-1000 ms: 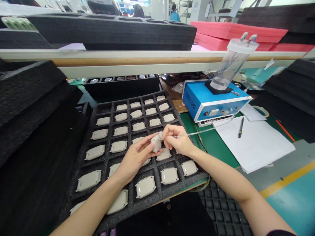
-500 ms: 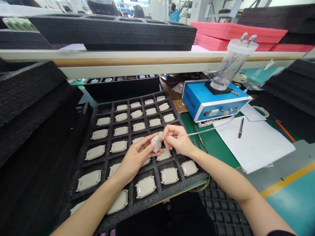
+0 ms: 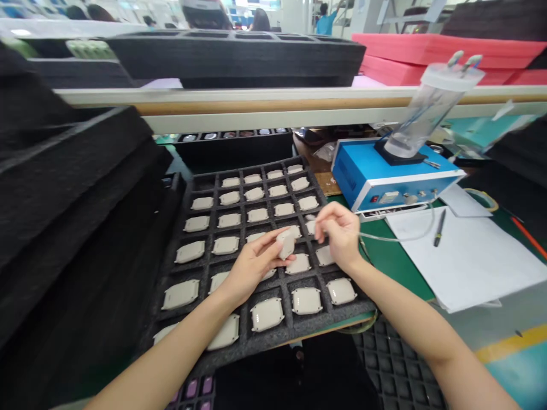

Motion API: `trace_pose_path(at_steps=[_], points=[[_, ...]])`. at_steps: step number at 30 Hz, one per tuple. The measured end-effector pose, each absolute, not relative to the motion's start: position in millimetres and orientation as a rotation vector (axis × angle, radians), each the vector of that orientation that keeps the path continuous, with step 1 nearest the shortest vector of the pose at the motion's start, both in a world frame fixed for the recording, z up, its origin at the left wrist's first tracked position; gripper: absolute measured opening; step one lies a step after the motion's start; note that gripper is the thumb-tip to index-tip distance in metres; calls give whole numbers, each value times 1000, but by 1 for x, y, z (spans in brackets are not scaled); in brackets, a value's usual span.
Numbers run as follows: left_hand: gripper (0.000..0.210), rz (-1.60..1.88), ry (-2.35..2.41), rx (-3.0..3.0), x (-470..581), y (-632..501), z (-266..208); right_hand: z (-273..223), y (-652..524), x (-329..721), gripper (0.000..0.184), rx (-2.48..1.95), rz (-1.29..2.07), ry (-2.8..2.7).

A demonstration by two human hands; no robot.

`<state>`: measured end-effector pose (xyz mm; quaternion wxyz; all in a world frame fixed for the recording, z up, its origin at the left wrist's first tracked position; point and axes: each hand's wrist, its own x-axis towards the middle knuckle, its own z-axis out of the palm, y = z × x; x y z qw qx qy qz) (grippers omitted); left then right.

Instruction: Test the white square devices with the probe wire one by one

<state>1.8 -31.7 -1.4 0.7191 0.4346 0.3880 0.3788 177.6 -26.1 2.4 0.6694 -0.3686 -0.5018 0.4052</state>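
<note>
My left hand (image 3: 250, 267) pinches a beige watch-case-like shell (image 3: 286, 244) between thumb and fingers, tilted up above the tray. To its right, my right hand (image 3: 339, 236) is closed on the end of a thin clear tube (image 3: 397, 239), a short gap away from the shell. The tube's tip is too small to make out. Under both hands lies a black foam tray (image 3: 288, 326) with rows of square pockets. Most visible pockets hold a similar beige shell (image 3: 267, 314).
The tube runs to a blue dispenser box (image 3: 359, 156) carrying a clear cylinder (image 3: 427, 108). Beside it are papers (image 3: 478, 250) and a pen (image 3: 439, 228). Black foam trays (image 3: 77, 228) are stacked at left. A shelf (image 3: 256, 119) crosses behind, with pink foam (image 3: 444, 51) on it.
My right hand, with the tube, has drawn back to the right from the shell. The left hand still holds the shell. The whole view has shifted, with things appearing farther right.
</note>
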Motion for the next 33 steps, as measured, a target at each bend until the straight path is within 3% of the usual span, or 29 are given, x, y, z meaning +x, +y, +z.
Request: trace_pose_path(at_steps=[4,10,15,21,28,33], points=[[34,885,859,908,-1,-32,0,3,-26,178,7,-850,840,-1092],[7,1156,1263,1042,-13,17,14,4,-30,175,5,-878,918,-1227],[8,1285,1748,1196,-40,104,19,3,-26,176,5,-915,964,-1207],[30,1174,2251,1298,-83,156,15,0,-24,175,5,-940,1059,-1193],[29,857,2369,1481,-95,165,12,-2,-24,173,5,-925,1011,-1261],[34,820,2356,1588,-73,151,29,-3,-22,175,5,-946,997,-1259]])
